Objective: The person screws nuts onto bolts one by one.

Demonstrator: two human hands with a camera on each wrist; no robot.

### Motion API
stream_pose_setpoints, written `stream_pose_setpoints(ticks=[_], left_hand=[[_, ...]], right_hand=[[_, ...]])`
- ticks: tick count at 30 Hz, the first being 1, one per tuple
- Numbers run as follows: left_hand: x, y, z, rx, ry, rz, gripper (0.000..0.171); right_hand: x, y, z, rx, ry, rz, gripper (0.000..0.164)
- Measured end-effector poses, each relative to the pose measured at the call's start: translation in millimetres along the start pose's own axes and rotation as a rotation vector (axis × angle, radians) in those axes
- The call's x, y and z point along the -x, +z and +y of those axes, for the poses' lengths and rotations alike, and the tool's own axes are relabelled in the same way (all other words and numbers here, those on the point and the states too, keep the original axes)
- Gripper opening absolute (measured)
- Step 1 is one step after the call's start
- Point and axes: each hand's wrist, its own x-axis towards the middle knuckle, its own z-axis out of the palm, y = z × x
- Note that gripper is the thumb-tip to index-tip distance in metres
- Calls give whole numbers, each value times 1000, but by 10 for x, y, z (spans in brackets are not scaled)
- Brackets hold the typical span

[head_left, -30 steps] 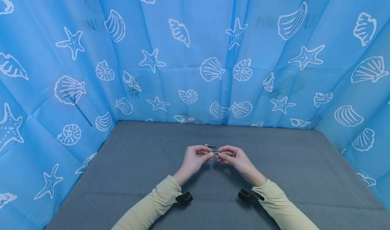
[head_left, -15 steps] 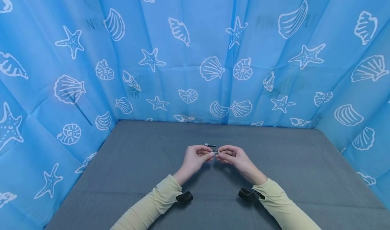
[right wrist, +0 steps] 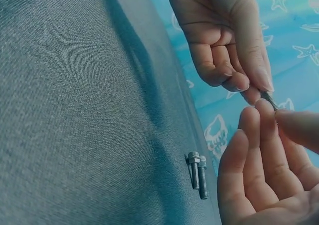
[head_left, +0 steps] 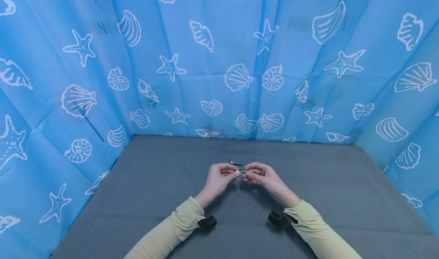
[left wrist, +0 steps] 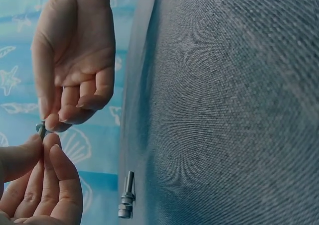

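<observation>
My left hand (head_left: 219, 177) and right hand (head_left: 265, 178) meet above the middle of the table, fingertips almost touching. Between them is a small metal bolt (head_left: 241, 171); the left thumb and fingers pinch one end, and the right thumb and fingers pinch the other. Its threaded shank (right wrist: 269, 100) shows in the gap in the right wrist view. Fingertips hide both ends, so I cannot tell whether a nut is on it. Just beyond the hands, two more bolts lie side by side on the table: one bolt (right wrist: 194, 171) and a second bolt (right wrist: 203, 179).
A grey cloth-covered table (head_left: 164, 156) spreads under both arms. Behind it and at both sides hangs a blue curtain (head_left: 219, 60) printed with white shells and starfish. A black wrist device (head_left: 207, 223) sits below the left sleeve, and another black device (head_left: 279, 218) below the right.
</observation>
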Motion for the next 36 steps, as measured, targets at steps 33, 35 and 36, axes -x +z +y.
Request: stream_pose_setpoints(ticks=[33, 35, 36], left_hand=[[-3, 7, -40, 10, 18, -8, 15], [-1, 9, -35, 19, 16, -9, 14], [0, 10, -30, 21, 14, -9, 15]], right_hand=[[15, 13, -54, 28, 29, 19, 43], [15, 13, -48, 27, 21, 18, 40], [12, 14, -45, 34, 22, 21, 39]])
